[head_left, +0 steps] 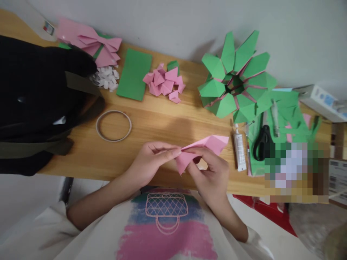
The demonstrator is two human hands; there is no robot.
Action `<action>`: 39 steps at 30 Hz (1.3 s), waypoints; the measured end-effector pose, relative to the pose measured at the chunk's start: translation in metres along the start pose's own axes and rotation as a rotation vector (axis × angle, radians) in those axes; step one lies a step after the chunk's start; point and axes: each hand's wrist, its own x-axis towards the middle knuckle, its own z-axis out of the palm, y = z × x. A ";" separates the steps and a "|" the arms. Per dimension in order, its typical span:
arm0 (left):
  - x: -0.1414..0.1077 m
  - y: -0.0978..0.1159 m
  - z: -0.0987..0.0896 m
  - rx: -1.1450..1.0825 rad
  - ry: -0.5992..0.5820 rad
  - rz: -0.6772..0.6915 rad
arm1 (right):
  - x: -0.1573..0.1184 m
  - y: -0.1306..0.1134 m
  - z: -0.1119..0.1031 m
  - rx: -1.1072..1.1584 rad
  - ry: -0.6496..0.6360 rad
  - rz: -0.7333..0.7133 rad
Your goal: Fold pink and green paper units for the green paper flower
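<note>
Between my hands, above the front edge of the wooden table, is a folded piece of pink paper (214,142). My left hand (153,159) pinches its left end between thumb and fingertips. From the right, my right hand (211,171) grips the paper near its middle, fingers on top and thumb below. One pointed flap hangs down between the hands, and the other end spreads up to the right. A white glue tube (239,150) lies to the right of my right hand. Beyond the hands sits a pile of small folded pink paper pieces (164,82).
A green paper flower shape (237,79) stands at the back right. Black-handled scissors (263,141) rest on green paper scraps (287,108). A tape ring (114,125), green sheets (135,74), white scraps (108,77), pink folded bows (100,43) and a black bag (40,97) occupy the left.
</note>
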 end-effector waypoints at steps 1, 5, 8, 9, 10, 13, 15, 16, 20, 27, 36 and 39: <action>0.000 0.000 0.000 0.000 0.004 0.007 | 0.000 0.000 0.000 0.020 0.000 0.018; 0.000 0.000 0.001 -0.032 0.008 0.017 | -0.001 0.000 0.001 0.103 0.043 0.086; 0.000 0.000 0.002 -0.053 0.045 -0.008 | -0.001 0.000 0.001 0.108 0.067 0.078; 0.000 -0.001 0.002 -0.056 0.053 -0.014 | 0.000 -0.001 0.001 0.108 0.064 0.071; 0.000 -0.001 0.002 -0.056 0.054 -0.016 | 0.000 0.000 0.001 0.111 0.053 0.067; 0.001 0.000 0.002 -0.012 -0.009 -0.003 | 0.002 0.001 0.002 0.138 0.012 0.067; 0.002 0.000 0.001 0.047 -0.076 0.026 | 0.003 0.002 0.003 0.162 -0.005 0.065; 0.002 0.000 0.001 0.078 -0.108 0.046 | 0.004 0.003 0.004 0.168 -0.004 0.065; 0.003 -0.001 0.001 0.181 -0.129 0.124 | 0.004 0.001 0.005 0.143 -0.020 0.078; 0.002 0.002 0.007 0.300 -0.010 0.203 | 0.003 -0.003 0.005 0.102 -0.025 0.076; 0.002 0.010 0.011 0.446 0.056 0.261 | -0.002 -0.003 0.004 -0.061 0.015 0.110; 0.004 0.013 0.010 0.482 0.083 0.226 | -0.008 -0.007 -0.004 -0.204 0.135 0.047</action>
